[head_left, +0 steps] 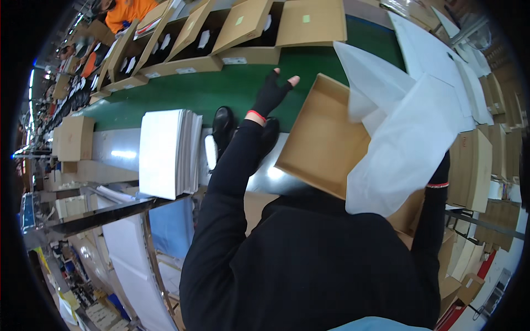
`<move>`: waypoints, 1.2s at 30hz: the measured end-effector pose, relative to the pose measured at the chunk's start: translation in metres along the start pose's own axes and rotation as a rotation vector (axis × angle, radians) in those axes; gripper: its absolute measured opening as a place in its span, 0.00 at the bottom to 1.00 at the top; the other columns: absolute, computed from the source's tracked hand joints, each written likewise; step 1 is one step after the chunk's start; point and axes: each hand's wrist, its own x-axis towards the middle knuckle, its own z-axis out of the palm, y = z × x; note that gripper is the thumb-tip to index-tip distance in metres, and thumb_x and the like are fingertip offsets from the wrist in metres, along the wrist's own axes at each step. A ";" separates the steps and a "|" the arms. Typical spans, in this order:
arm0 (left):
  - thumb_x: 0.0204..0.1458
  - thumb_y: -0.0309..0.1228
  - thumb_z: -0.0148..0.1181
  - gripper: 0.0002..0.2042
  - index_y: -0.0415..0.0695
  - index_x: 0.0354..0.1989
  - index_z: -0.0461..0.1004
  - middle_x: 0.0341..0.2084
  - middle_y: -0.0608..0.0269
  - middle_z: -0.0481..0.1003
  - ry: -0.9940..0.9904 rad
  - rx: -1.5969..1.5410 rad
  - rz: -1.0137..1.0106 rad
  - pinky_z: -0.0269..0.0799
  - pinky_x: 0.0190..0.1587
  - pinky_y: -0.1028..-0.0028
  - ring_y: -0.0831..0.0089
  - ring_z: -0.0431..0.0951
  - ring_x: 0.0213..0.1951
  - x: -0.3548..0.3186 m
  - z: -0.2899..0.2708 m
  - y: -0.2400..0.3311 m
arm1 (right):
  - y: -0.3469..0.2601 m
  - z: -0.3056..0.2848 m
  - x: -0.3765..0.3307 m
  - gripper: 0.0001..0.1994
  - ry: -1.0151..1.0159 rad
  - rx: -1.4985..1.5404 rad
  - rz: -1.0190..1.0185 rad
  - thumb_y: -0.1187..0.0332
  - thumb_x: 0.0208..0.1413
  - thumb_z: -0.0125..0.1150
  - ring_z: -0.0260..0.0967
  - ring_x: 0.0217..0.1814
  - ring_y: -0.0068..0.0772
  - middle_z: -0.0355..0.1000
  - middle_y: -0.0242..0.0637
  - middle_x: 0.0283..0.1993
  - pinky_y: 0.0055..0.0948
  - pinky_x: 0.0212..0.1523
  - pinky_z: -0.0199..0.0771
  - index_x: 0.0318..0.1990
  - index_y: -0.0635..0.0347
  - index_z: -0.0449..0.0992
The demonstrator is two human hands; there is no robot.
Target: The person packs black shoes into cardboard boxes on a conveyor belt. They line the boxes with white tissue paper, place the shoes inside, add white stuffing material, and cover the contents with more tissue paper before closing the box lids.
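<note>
The open cardboard box point(323, 135) lies between the two hands, to the right of the left hand and to the left of the right hand, rather nearer to the body than the left hand. It stands at a slant, and its brown inside faces up. Over its right part spreads the white tissue paper point(406, 146), a large, loose sheet with folds, which covers one side of the box and reaches up to the right hand.

The left hand point(273, 92), in a black glove with bare fingertips, is open: the thumb and a finger are spread apart, above the green belt point(182, 91), and it is well apart from the paper. The right hand point(440, 174) is mostly hidden behind the paper; only the part near the wrist is seen, so I cannot tell whether it grips the sheet.

Just beside the left forearm are two black shoes, one on its left point(222, 122) and one partly behind it point(269, 140). Farther left of the left hand, a stack of white sheets point(160, 154) is on the grey desk point(116, 144). Beyond the left hand, along the belt, stands a row of cardboard boxes with raised lids point(240, 30). Beyond the right hand lie more white sheets point(422, 52). At the far left, a person in orange point(130, 12) is seen.
</note>
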 end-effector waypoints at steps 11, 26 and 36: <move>0.49 0.36 0.64 0.36 0.36 0.65 0.55 0.63 0.48 0.60 -0.435 -0.614 0.396 0.56 0.64 0.62 0.58 0.59 0.64 0.036 0.151 0.115 | -0.029 -0.020 -0.075 0.16 0.265 -0.077 -0.108 0.53 0.62 0.51 0.60 0.28 0.19 0.64 0.28 0.28 0.21 0.29 0.63 0.43 0.57 0.67; 0.38 0.30 0.67 0.33 0.38 0.57 0.66 0.46 0.44 0.73 0.142 0.602 0.896 0.67 0.53 0.55 0.46 0.72 0.50 0.041 -0.166 -0.023 | -0.050 -0.197 -0.115 0.27 0.995 -0.526 -0.429 0.45 0.60 0.52 0.61 0.35 0.27 0.67 0.36 0.33 0.29 0.37 0.62 0.39 0.68 0.74; 0.51 0.39 0.62 0.15 0.38 0.40 0.77 0.33 0.62 0.77 -0.037 -0.104 -0.349 0.70 0.40 0.73 0.74 0.75 0.35 -0.034 -0.193 -0.111 | -0.038 -0.214 -0.073 0.28 0.770 -0.885 -0.311 0.46 0.55 0.59 0.63 0.20 0.28 0.66 0.36 0.22 0.25 0.19 0.64 0.48 0.66 0.73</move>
